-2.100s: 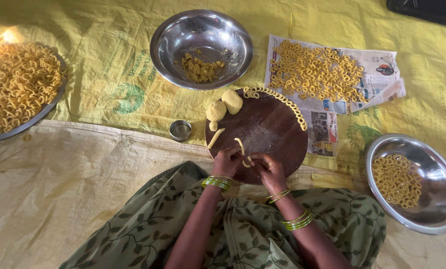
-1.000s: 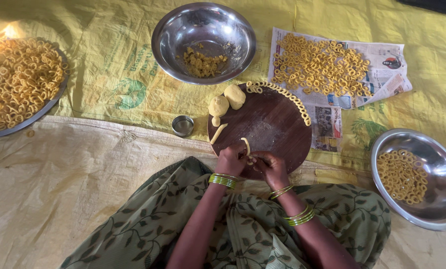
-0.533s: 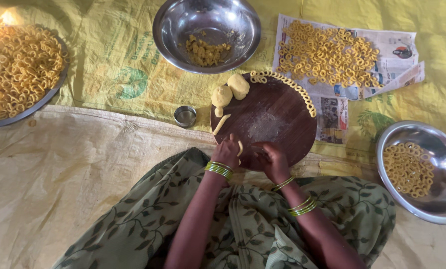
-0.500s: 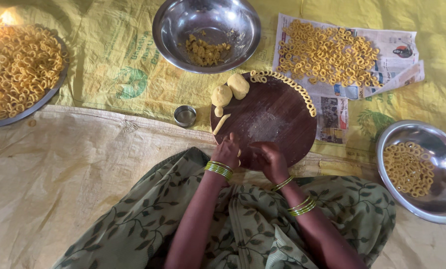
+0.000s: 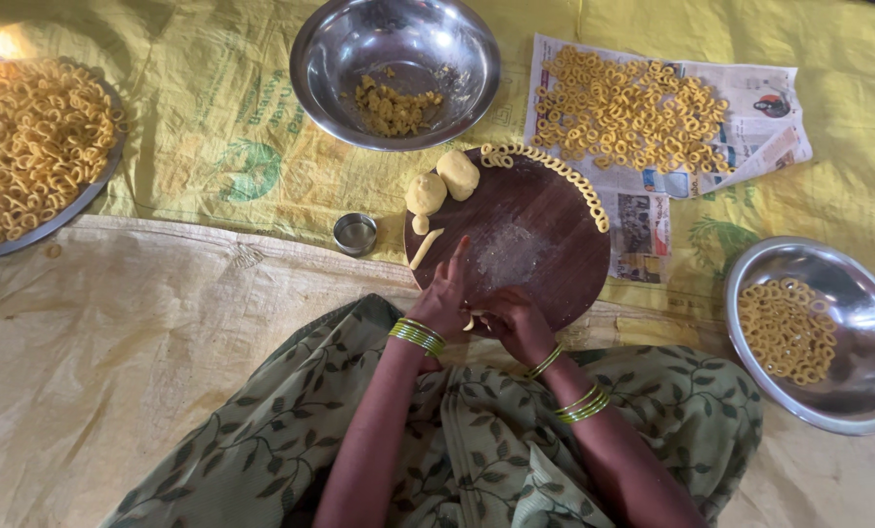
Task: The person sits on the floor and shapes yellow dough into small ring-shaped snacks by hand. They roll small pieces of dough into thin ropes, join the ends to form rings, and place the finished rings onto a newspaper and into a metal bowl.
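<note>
I see my left hand (image 5: 444, 296) and right hand (image 5: 516, 323) meeting at the near edge of the round wooden board (image 5: 535, 244), both grips pinched nearly closed on a small strip of dough (image 5: 470, 321) between the fingertips. Just beyond, a rolled dough stick (image 5: 425, 248) and two dough balls (image 5: 442, 184) lie on the board's left side, with a row of dough rings (image 5: 565, 181) lining its far rim. A small steel cup (image 5: 354, 234) stands beside the board, a steel bowl (image 5: 330, 59) of crumbled dough farther out.
</note>
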